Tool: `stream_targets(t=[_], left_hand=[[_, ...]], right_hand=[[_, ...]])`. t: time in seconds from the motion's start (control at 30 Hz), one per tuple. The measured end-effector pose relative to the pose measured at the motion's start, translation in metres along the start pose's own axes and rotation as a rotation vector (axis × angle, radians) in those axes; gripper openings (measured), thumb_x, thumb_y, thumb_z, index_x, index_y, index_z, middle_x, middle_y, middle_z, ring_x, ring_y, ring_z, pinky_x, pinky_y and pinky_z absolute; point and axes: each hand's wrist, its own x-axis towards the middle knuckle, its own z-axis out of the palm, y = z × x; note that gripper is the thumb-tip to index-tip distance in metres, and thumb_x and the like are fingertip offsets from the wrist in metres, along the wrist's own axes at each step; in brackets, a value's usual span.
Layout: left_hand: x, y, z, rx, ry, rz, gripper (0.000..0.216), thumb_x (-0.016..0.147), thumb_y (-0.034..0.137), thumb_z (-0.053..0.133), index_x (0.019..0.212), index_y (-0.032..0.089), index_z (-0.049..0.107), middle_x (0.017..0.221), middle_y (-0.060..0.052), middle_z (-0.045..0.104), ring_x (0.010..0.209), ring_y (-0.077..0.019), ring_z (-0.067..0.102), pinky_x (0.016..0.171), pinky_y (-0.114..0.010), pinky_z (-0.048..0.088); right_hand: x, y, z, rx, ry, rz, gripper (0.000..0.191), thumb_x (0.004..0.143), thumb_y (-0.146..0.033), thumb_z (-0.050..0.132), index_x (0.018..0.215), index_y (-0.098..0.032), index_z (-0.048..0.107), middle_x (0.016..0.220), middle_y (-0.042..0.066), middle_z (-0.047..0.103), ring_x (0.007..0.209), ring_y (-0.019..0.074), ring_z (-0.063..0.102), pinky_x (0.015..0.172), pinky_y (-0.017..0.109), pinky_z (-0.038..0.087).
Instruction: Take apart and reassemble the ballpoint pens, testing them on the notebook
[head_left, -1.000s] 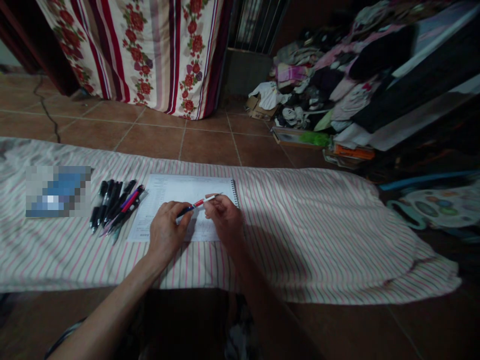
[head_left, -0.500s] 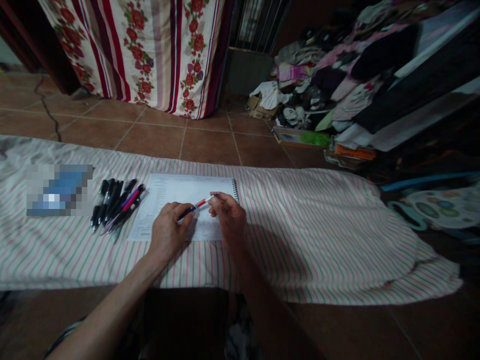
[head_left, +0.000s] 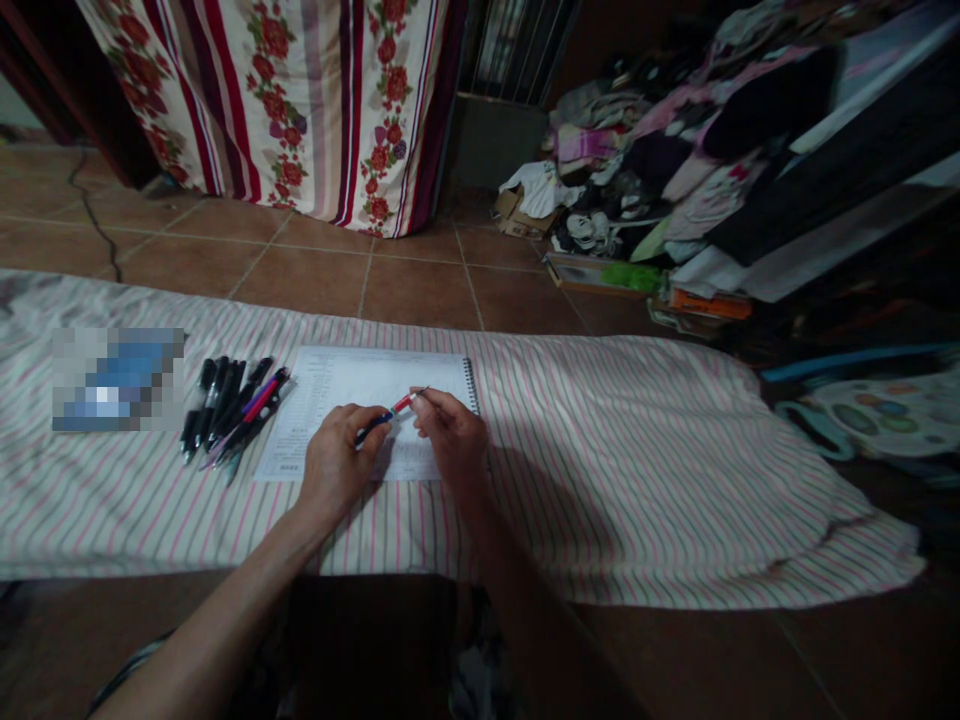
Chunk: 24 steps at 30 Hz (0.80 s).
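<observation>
Two bare hands are working over a spiral-bound notebook (head_left: 360,385) lying open on a pink-and-green striped cloth (head_left: 615,480) spread on a tiled floor (head_left: 420,295). The left hand (head_left: 335,462) is closing its fingers around the dark lower barrel of a red-and-white pen (head_left: 391,410), and the right hand (head_left: 452,437) is pinching the pen's pale upper end between thumb and fingertips, so the pen is lying nearly level between the two hands, just above the printed page. Both forearms are reaching in from the bottom of the view. Beside the notebook's left edge, a bundle of black, red and purple pens (head_left: 232,412) is lying together on the cloth, and a pixelated blue object (head_left: 116,380) is sitting further left, too blurred to name. Behind the cloth, a floral striped fabric (head_left: 300,100) is hanging, and heaped clothes (head_left: 660,170) are sitting off to the right
</observation>
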Motion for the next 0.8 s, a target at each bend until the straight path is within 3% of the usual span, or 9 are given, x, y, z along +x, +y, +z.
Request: stream_targets(t=[0.6,0.8], left_hand=[[-0.0017,-0.0013,0.0014,0.015,-0.001,0.026,0.015,0.081,0.025,0.055,0.089,0.021,0.066,0.080,-0.004,0.065,0.081,-0.0207,0.058,0.074,-0.034,0.045],[-0.0014,0.0008,0.0020,-0.135,-0.055,0.029,0.017,0.082,0.023,0.051,0.093,0.018,0.062,0.082,-0.004,0.061,0.073,-0.0163,0.057,0.070,-0.030,0.045]], right_hand=[[0.0005,-0.0050,-0.0003,0.069,0.034,0.043,0.021,0.076,-0.037,0.060,0.080,-0.019,0.069,0.064,0.000,0.066,0.052,0.0097,0.056,0.051,0.022,0.047],[0.0023,-0.0083,-0.0043,0.078,0.038,0.067,0.022,0.076,-0.038,0.060,0.082,-0.019,0.069,0.066,0.000,0.067,0.052,0.0096,0.056,0.050,0.022,0.047]])
